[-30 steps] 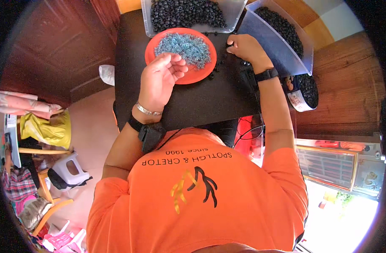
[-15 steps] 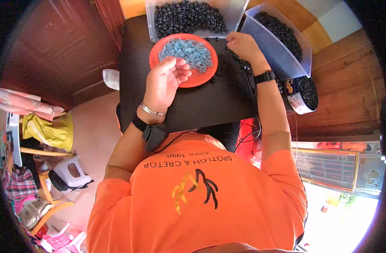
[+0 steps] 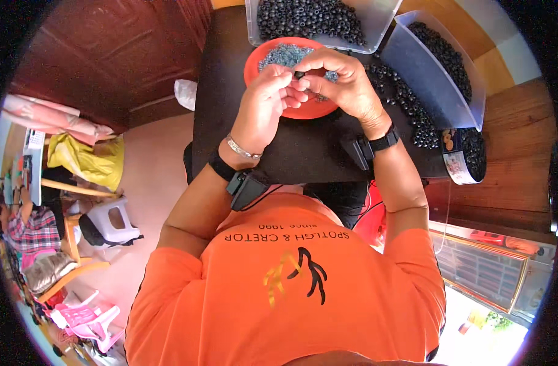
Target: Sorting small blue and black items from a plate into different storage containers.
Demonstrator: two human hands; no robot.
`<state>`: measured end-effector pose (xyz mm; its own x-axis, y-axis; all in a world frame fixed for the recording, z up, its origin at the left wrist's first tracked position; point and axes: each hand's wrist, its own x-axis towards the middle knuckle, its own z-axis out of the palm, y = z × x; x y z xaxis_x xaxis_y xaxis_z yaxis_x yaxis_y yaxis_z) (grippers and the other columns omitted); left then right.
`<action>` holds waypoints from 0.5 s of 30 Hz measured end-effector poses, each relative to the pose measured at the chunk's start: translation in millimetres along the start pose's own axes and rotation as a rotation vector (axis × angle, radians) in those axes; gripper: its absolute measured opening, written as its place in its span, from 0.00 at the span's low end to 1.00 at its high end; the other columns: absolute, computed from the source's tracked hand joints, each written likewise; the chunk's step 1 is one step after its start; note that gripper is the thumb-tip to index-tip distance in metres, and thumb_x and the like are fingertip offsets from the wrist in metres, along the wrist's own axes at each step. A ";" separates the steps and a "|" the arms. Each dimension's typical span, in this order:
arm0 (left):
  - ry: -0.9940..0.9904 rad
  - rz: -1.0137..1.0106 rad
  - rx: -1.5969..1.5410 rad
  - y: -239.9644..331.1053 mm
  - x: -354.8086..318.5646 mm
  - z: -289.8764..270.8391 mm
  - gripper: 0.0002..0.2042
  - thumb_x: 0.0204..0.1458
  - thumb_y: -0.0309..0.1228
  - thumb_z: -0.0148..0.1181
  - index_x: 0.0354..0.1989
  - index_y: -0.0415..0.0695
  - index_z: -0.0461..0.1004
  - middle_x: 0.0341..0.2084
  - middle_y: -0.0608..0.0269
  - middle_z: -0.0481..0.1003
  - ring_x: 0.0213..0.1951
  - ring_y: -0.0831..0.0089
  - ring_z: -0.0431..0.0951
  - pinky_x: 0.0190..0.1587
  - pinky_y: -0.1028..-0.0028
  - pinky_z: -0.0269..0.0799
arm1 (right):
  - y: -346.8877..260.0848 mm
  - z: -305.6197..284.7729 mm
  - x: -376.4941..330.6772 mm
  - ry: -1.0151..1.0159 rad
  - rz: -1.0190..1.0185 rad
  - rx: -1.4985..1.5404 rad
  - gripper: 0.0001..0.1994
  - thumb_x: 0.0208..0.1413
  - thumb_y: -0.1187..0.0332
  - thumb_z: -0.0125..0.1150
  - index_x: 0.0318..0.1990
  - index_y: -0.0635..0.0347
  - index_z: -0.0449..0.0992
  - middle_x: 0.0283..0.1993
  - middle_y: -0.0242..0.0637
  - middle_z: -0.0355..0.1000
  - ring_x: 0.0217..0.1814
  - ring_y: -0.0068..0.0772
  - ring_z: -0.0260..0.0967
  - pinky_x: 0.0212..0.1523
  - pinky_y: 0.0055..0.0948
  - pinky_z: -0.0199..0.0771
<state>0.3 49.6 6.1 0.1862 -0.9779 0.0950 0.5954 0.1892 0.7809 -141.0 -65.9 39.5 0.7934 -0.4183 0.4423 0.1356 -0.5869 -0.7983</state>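
My right hand (image 3: pixel 352 88) pinches a small black ring-like piece (image 3: pixel 299 75) between thumb and forefinger. My left hand (image 3: pixel 268 104) is closed right beside it, thumb against the forefinger and the other fingers curled; whatever it holds is too small to make out. Both hands are above a round orange plate (image 3: pixel 252 68) that carries a heap of tiny clear-bluish pieces (image 3: pixel 286 55), partly covered by my fingers. Behind the plate is a clear plastic bin (image 3: pixel 252 24) of black ring-like pieces (image 3: pixel 309 19). More loose black pieces (image 3: pixel 407 100) lie on the dark table (image 3: pixel 230 67) to the right.
A second clear bin (image 3: pixel 422 79) with black pieces stands at the right. Next to it is a round printed tub (image 3: pixel 458 166) with black contents. A small device is strapped to each wrist. On the floor at left are a pale plastic stool (image 3: pixel 114 222) and a yellow cloth (image 3: pixel 87 161).
My right hand has come from the loose black pieces at the right to meet my left hand over the plate, bringing a black piece. The whole view has shifted slightly.
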 end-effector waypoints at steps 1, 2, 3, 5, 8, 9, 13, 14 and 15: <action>0.005 -0.004 0.006 -0.4 -0.7 0.4 0.07 0.57 0.34 0.49 0.35 0.44 0.68 0.31 0.62 0.74 0.32 0.73 0.74 0.37 0.76 0.68 | -1.9 1.5 -0.2 -0.003 -0.067 -0.034 0.12 0.46 0.78 0.65 0.41 0.60 0.78 0.40 0.31 0.75 0.44 0.24 0.70 0.48 0.25 0.69; 0.006 -0.018 0.013 -0.5 -0.9 1.8 0.07 0.57 0.34 0.49 0.34 0.44 0.68 0.31 0.63 0.74 0.32 0.73 0.74 0.38 0.76 0.68 | -2.9 2.0 -0.4 -0.004 -0.134 -0.072 0.12 0.46 0.78 0.66 0.40 0.59 0.78 0.40 0.32 0.75 0.44 0.25 0.70 0.48 0.26 0.69; 0.005 -0.031 0.020 -1.0 -1.0 2.3 0.07 0.57 0.34 0.49 0.34 0.45 0.67 0.30 0.63 0.74 0.32 0.73 0.74 0.38 0.75 0.68 | -2.5 2.9 -0.6 0.001 -0.134 -0.067 0.12 0.46 0.78 0.66 0.40 0.59 0.78 0.40 0.32 0.75 0.44 0.25 0.70 0.48 0.26 0.69; -0.005 -0.032 0.011 -2.9 0.7 -0.8 0.07 0.57 0.34 0.49 0.34 0.45 0.67 0.30 0.63 0.73 0.33 0.73 0.74 0.38 0.75 0.68 | -2.1 4.4 -1.4 0.019 -0.247 -0.145 0.13 0.45 0.77 0.67 0.41 0.58 0.78 0.41 0.32 0.75 0.43 0.26 0.70 0.47 0.27 0.70; -0.011 -0.046 -0.053 -1.1 0.1 1.5 0.07 0.58 0.34 0.47 0.35 0.44 0.67 0.30 0.62 0.73 0.33 0.71 0.74 0.39 0.74 0.68 | -4.0 4.9 -2.3 0.022 -0.245 -0.101 0.15 0.44 0.76 0.68 0.42 0.57 0.78 0.42 0.32 0.75 0.43 0.26 0.70 0.45 0.26 0.70; -0.003 -0.060 -0.109 0.3 0.1 2.6 0.07 0.58 0.34 0.47 0.35 0.43 0.68 0.30 0.62 0.73 0.33 0.70 0.74 0.39 0.73 0.68 | -2.9 4.9 -3.1 0.030 -0.248 -0.100 0.15 0.44 0.76 0.68 0.42 0.57 0.78 0.42 0.32 0.75 0.43 0.26 0.70 0.45 0.26 0.70; -0.015 -0.092 -0.133 1.9 1.7 1.5 0.08 0.59 0.33 0.46 0.37 0.42 0.68 0.30 0.60 0.73 0.34 0.67 0.74 0.40 0.72 0.68 | 3.2 2.0 -6.2 0.092 -0.146 -0.062 0.17 0.42 0.76 0.69 0.43 0.56 0.78 0.43 0.32 0.75 0.45 0.27 0.70 0.44 0.26 0.70; -0.025 -0.087 -0.138 1.7 1.4 1.1 0.09 0.58 0.33 0.46 0.38 0.42 0.69 0.30 0.60 0.73 0.35 0.67 0.75 0.40 0.72 0.68 | 4.1 1.1 -6.1 0.087 -0.149 -0.095 0.18 0.42 0.76 0.70 0.44 0.55 0.78 0.43 0.32 0.75 0.45 0.26 0.70 0.44 0.26 0.70; -0.035 -0.081 -0.144 1.3 1.1 0.5 0.09 0.58 0.33 0.46 0.38 0.41 0.69 0.30 0.60 0.73 0.35 0.67 0.75 0.40 0.72 0.68 | 4.2 1.4 -6.0 0.091 -0.149 -0.095 0.18 0.42 0.76 0.70 0.44 0.55 0.78 0.43 0.32 0.75 0.45 0.26 0.70 0.44 0.26 0.70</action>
<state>0.9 48.7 7.5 0.1071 -0.9925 0.0583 0.7140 0.1176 0.6902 -144.3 -64.9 32.9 0.7109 -0.3802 0.5916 0.1874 -0.7084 -0.6805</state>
